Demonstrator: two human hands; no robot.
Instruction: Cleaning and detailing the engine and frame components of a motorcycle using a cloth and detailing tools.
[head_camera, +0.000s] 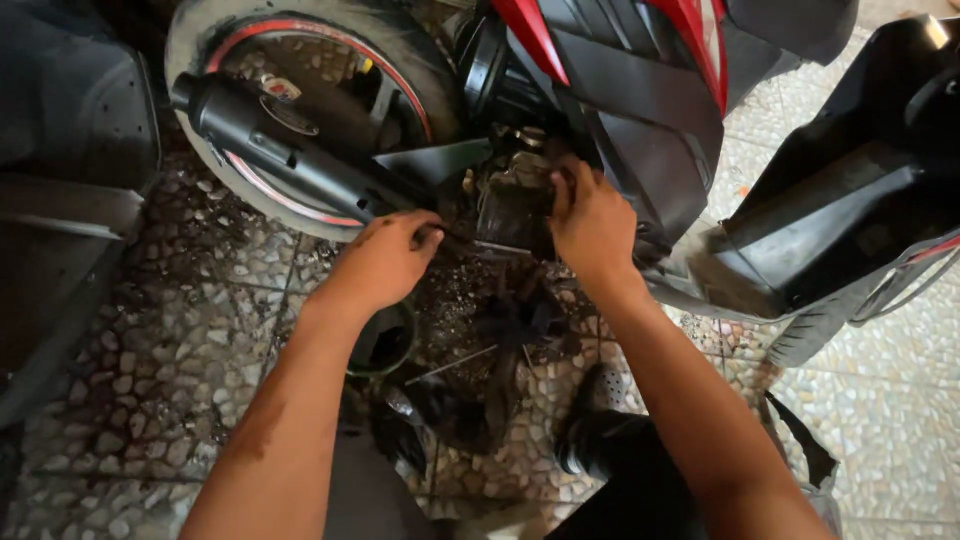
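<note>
Pebbled floor (150, 380); both hands (385, 262) reach engine (510, 200).

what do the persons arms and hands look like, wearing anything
Both forearms are bare, with no sleeves reaching into view. The left hand and right hand wear no gloves, and no watch, ring or wristband shows. Dark greasy smudges mark the back of the left hand, its fingers and a patch further up the left forearm; the right hand looks less soiled.
</note>
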